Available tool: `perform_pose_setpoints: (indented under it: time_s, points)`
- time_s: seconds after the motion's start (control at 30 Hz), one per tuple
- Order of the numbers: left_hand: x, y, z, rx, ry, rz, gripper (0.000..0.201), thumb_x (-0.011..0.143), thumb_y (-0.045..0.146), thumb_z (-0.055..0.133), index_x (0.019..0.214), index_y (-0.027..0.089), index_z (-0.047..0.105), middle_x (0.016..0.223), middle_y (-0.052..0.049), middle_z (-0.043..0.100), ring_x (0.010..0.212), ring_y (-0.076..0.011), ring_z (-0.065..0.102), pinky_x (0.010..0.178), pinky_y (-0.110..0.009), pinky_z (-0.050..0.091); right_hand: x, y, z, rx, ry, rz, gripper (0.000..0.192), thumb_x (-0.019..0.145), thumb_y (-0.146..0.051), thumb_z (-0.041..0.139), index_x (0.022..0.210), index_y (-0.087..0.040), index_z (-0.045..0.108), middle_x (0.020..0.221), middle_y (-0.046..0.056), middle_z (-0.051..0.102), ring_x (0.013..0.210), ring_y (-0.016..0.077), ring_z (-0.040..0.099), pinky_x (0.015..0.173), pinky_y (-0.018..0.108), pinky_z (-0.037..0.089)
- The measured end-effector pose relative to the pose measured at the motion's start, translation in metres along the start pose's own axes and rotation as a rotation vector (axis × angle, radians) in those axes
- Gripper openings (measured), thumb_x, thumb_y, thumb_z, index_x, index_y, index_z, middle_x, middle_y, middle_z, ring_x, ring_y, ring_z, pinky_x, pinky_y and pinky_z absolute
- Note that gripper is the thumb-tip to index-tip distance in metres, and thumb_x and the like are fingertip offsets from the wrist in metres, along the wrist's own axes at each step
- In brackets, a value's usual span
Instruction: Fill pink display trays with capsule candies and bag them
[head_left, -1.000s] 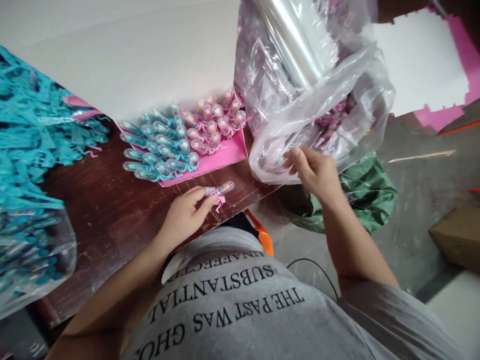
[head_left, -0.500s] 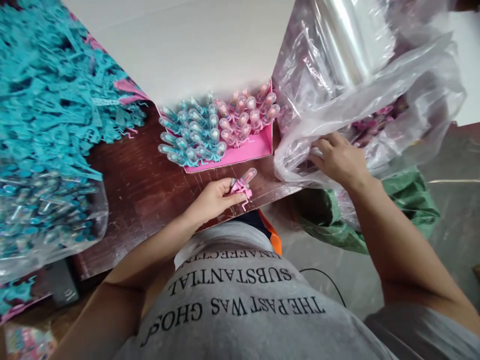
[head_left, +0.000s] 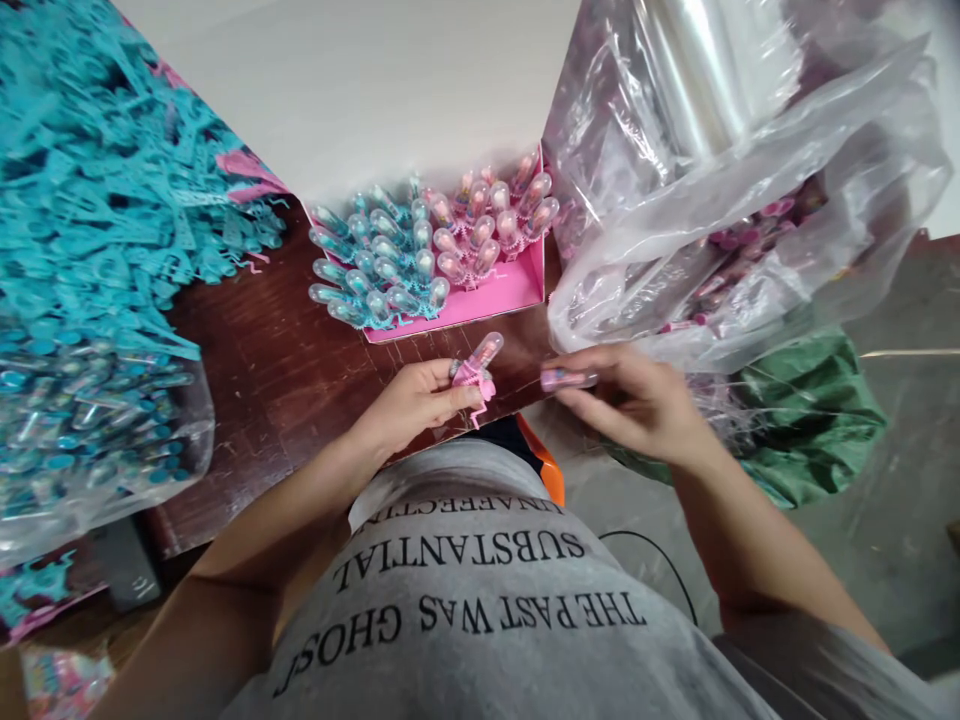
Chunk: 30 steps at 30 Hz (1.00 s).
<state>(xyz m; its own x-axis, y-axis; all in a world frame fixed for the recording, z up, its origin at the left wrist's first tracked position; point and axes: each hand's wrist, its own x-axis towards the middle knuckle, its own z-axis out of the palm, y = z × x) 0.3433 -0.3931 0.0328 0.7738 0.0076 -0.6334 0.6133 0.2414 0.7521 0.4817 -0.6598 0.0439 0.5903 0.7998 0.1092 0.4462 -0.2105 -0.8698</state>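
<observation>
In my left hand [head_left: 412, 400] is a pink plastic figure with a clear capsule tube [head_left: 477, 368], pinched between thumb and fingers above the table's front edge. My right hand [head_left: 637, 400], fingers closed, grips a small clear tube with a pink end [head_left: 568, 379], slightly blurred, its pink end pointing left toward the figure. The two held pieces are apart. Behind them a pink display box [head_left: 491, 307] holds upright capsule figures, blue ones [head_left: 386, 250] on the left and pink ones [head_left: 495, 220] on the right.
A heap of turquoise plastic pieces [head_left: 97, 180] lies at the left, above a bag of blue-ended tubes [head_left: 82, 420]. At the right, an open clear plastic bag [head_left: 750, 200] holds pink-ended tubes [head_left: 742, 250]. A green sack [head_left: 817, 420] sits below it.
My right hand has come out of the clear bag, moving left and down with a pink-ended tube in its fingers. My left hand keeps the pink figure, shifted slightly left.
</observation>
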Motion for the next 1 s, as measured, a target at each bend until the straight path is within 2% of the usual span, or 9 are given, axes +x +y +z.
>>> perform_pose_setpoints:
  time_s: [0.2, 0.47, 0.57, 0.63, 0.73, 0.8, 0.87, 0.93, 1.0]
  points:
    - [0.002, 0.003, 0.019, 0.034, -0.059, 0.155, 0.034, 0.080, 0.047, 0.089, 0.096, 0.019, 0.080, 0.093, -0.004, 0.080, 0.077, -0.0149, 0.070, 0.068, -0.026, 0.057, 0.020, -0.008, 0.032, 0.066, -0.088, -0.145, 0.024, 0.104, -0.032, 0.074, 0.125, -0.021, 0.074, 0.109, 0.006, 0.083, 0.093, 0.0159, 0.078, 0.084, 0.030, 0.061]
    - [-0.004, -0.006, 0.011, 0.461, 0.250, 0.507, 0.017, 0.091, 0.036, 0.080, 0.094, 0.020, 0.077, 0.087, -0.001, 0.078, 0.076, -0.0140, 0.066, 0.073, -0.027, 0.054, 0.020, -0.011, 0.045, 0.206, -0.091, 0.234, 0.048, 0.107, -0.060, 0.061, 0.085, -0.019, 0.072, 0.070, 0.001, 0.073, 0.058, 0.0120, 0.065, 0.056, 0.025, 0.052]
    - [0.002, 0.000, 0.006, 0.252, 0.077, 0.347, 0.027, 0.088, 0.044, 0.083, 0.096, 0.019, 0.076, 0.090, -0.003, 0.079, 0.076, -0.0142, 0.068, 0.067, -0.025, 0.054, 0.028, -0.007, 0.028, 0.080, -0.078, 0.028, 0.052, 0.096, -0.062, 0.077, 0.130, -0.023, 0.072, 0.119, 0.010, 0.079, 0.087, 0.0190, 0.076, 0.075, 0.032, 0.065]
    - [0.006, 0.006, 0.006, 0.141, -0.098, 0.214, 0.036, 0.088, 0.051, 0.083, 0.098, 0.018, 0.075, 0.087, -0.004, 0.077, 0.064, -0.0114, 0.063, 0.055, -0.022, 0.049, 0.035, -0.005, 0.014, -0.091, -0.085, -0.170, 0.069, 0.094, -0.053, 0.083, 0.155, -0.031, 0.058, 0.156, 0.013, 0.062, 0.125, 0.0277, 0.073, 0.097, 0.042, 0.066]
    - [0.005, 0.019, 0.009, 0.233, -0.267, 0.186, 0.044, 0.094, 0.061, 0.075, 0.100, 0.018, 0.074, 0.083, -0.004, 0.076, 0.055, -0.0105, 0.059, 0.047, -0.022, 0.044, 0.048, -0.008, -0.006, -0.226, -0.261, -0.389, 0.045, 0.108, -0.034, 0.065, 0.153, -0.037, 0.061, 0.167, 0.006, 0.054, 0.145, 0.0248, 0.063, 0.104, 0.037, 0.065]
    - [0.001, 0.031, 0.007, 0.466, -0.128, 0.392, 0.044, 0.098, 0.062, 0.071, 0.102, 0.019, 0.073, 0.092, -0.007, 0.079, 0.072, -0.0162, 0.071, 0.061, -0.027, 0.058, 0.058, -0.012, -0.022, -0.194, -0.338, -0.456, 0.037, 0.111, -0.029, 0.059, 0.147, -0.034, 0.065, 0.155, 0.004, 0.066, 0.134, 0.0192, 0.071, 0.100, 0.032, 0.065]
    - [0.001, 0.046, 0.001, 0.763, 0.189, 0.680, 0.040, 0.101, 0.059, 0.070, 0.101, 0.019, 0.072, 0.113, -0.010, 0.081, 0.105, -0.0248, 0.078, 0.094, -0.040, 0.065, 0.069, -0.015, -0.039, -0.232, -0.265, -0.446, 0.032, 0.109, -0.032, 0.065, 0.141, -0.031, 0.068, 0.135, 0.004, 0.077, 0.119, 0.0183, 0.077, 0.097, 0.033, 0.065]
    - [0.006, 0.061, -0.008, 1.029, 0.453, 0.887, 0.033, 0.105, 0.052, 0.067, 0.095, 0.021, 0.070, 0.138, -0.010, 0.076, 0.134, -0.0311, 0.069, 0.123, -0.054, 0.049, 0.083, -0.014, -0.052, -0.438, -0.110, -0.333, 0.027, 0.106, -0.037, 0.071, 0.132, -0.029, 0.073, 0.122, 0.005, 0.081, 0.106, 0.0211, 0.079, 0.092, 0.036, 0.064]
    - [0.018, 0.071, -0.015, 1.200, 0.502, 0.961, 0.025, 0.109, 0.041, 0.061, 0.092, 0.024, 0.069, 0.151, -0.003, 0.070, 0.149, -0.0319, 0.058, 0.136, -0.061, 0.030, 0.098, -0.011, -0.054, -0.682, -0.003, -0.173, 0.023, 0.105, -0.043, 0.071, 0.120, -0.027, 0.077, 0.117, 0.006, 0.081, 0.102, 0.0251, 0.078, 0.088, 0.039, 0.061]
